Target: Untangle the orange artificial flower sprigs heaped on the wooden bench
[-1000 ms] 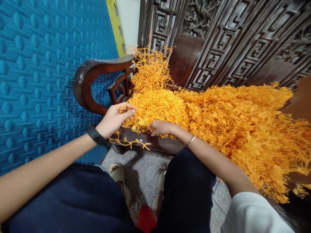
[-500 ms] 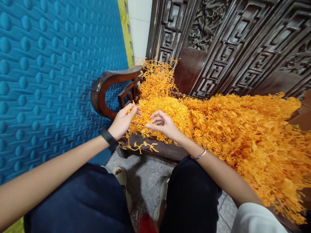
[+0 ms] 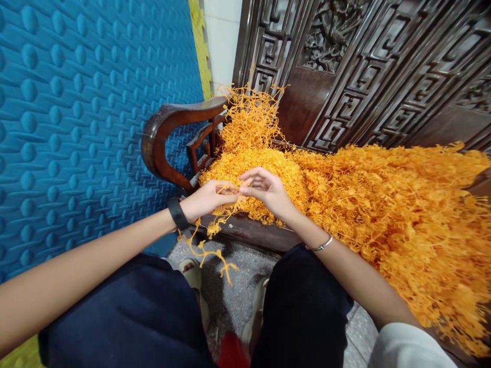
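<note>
My left hand (image 3: 207,198), with a black band at its wrist, is closed on thin orange plastic branches. One knobbly orange branch (image 3: 205,251) dangles below it, forking towards its tip. My right hand (image 3: 270,193) meets the left fingertips, its thumb and fingers pinched around a bit of the same orange stuff; the exact grip is partly hidden. Right behind both hands lies a heap of small orange branched pieces (image 3: 272,161) on a dark wooden bench (image 3: 264,235).
A far larger orange pile (image 3: 414,220) spreads along the bench to the right. The curved wooden armrest (image 3: 153,148) stands at left, beside blue padded matting (image 3: 76,128). A carved wooden backrest (image 3: 310,107) rises behind. Something red (image 3: 233,351) lies between my feet.
My hands have come together, the left moving right and the right closing in on it. The dangling branch now hangs lower and further out over the floor.
</note>
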Available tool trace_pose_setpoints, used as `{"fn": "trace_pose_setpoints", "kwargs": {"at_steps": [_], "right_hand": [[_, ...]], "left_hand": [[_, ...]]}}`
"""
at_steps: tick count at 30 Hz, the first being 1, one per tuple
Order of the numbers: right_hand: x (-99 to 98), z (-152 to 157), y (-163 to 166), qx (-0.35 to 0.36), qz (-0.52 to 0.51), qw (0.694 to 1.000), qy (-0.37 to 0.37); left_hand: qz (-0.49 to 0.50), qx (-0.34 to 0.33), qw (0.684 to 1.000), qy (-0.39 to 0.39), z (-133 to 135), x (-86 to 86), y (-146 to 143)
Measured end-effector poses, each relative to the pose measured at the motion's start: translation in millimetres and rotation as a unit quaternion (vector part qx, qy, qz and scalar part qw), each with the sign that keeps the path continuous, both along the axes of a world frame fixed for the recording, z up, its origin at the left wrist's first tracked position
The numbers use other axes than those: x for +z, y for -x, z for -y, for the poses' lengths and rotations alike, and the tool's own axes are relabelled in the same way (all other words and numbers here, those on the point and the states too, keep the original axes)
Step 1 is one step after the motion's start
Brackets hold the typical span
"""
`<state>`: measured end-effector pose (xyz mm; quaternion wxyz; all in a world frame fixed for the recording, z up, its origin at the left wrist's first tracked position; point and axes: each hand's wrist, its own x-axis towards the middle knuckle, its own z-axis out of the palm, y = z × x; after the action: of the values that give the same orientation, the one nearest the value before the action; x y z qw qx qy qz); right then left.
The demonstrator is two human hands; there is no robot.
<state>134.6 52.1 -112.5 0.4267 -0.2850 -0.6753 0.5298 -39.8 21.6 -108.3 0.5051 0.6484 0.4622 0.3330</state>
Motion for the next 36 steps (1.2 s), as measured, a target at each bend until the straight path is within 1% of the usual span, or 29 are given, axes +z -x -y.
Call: {"fn": "trace_pose_setpoints", "kwargs": {"at_steps": [2, 4, 7, 9, 10, 12, 14, 15, 16, 17, 19, 20, 22, 24, 25, 27, 29, 33, 36], "right_hand": [[-1.9, -3, -2, -0.031, 0.001, 0.999, 0.011], [-3.3, -3, -1, -0.067, -0.003, 0.998, 0.015], [-1.4, -4, 4, -0.106, -0.006, 0.994, 0.013], [3.0, -10, 0, -0.121, 0.003, 0.993, 0.006], [5.6, -16, -6, -0.141, 0.006, 0.99, -0.005], [9.3, -34, -26, -0.229, -0.002, 0.972, -0.047], [8.3, -55, -53, -0.354, -0.036, 0.93, -0.089], [5.6, -65, -65, -0.392, -0.046, 0.912, -0.109], [1.5, -73, -76, -0.394, -0.04, 0.911, -0.115], [-3.3, -79, -83, -0.382, -0.023, 0.917, -0.114], [-13.4, -88, -87, -0.347, 0.026, 0.93, -0.118], [-17.7, -91, -86, -0.339, 0.054, 0.931, -0.128], [-24.3, -96, -80, -0.356, 0.113, 0.912, -0.171], [-29.9, -100, -74, -0.373, 0.198, 0.881, -0.214], [-33.1, -102, -71, -0.369, 0.248, 0.867, -0.223], [-40.3, -106, -67, -0.34, 0.343, 0.849, -0.215], [-47.0, -110, -63, -0.301, 0.403, 0.844, -0.187], [-52.5, -123, -53, -0.237, 0.466, 0.838, -0.155], [-51.2, -139, -48, -0.217, 0.505, 0.824, -0.137]], "left_hand": [[-0.013, -0.016, 0.999, 0.044, 0, 3.4, -3], [-0.007, -0.002, 0.998, 0.06, 0, 7.2, -7], [0.003, 0.027, 0.999, 0.045, -2, 10.9, -12], [-0.004, 0.039, 0.999, 0.011, -2, 12.4, -11], [-0.016, 0.041, 0.999, -0.01, -1, 13.2, -10], [-0.055, 0.036, 0.997, -0.042, 5, 15.6, -4], [-0.09, 0.027, 0.994, -0.056, 13, 18.8, 3], [-0.098, 0.026, 0.993, -0.059, 17, 20.3, 6], [-0.1, 0.028, 0.993, -0.062, 20, 21.5, 9], [-0.1, 0.034, 0.992, -0.063, 21, 22.0, 12], [-0.099, 0.052, 0.992, -0.059, 21, 21.1, 16], [-0.098, 0.06, 0.992, -0.054, 20, 19.7, 17], [-0.097, 0.067, 0.992, -0.05, 16, 16.1, 20], [-0.096, 0.067, 0.992, -0.054, 12, 12.7, 23], [-0.095, 0.065, 0.992, -0.056, 11, 11.3, 24], [-0.094, 0.061, 0.992, -0.054, 10, 9.4, 26], [-0.09, 0.056, 0.993, -0.05, 9, 8.2, 26], [-0.079, 0.054, 0.995, -0.04, 6, 6.9, 25], [-0.079, 0.051, 0.995, -0.038, 6, 7.2, 24]]}}
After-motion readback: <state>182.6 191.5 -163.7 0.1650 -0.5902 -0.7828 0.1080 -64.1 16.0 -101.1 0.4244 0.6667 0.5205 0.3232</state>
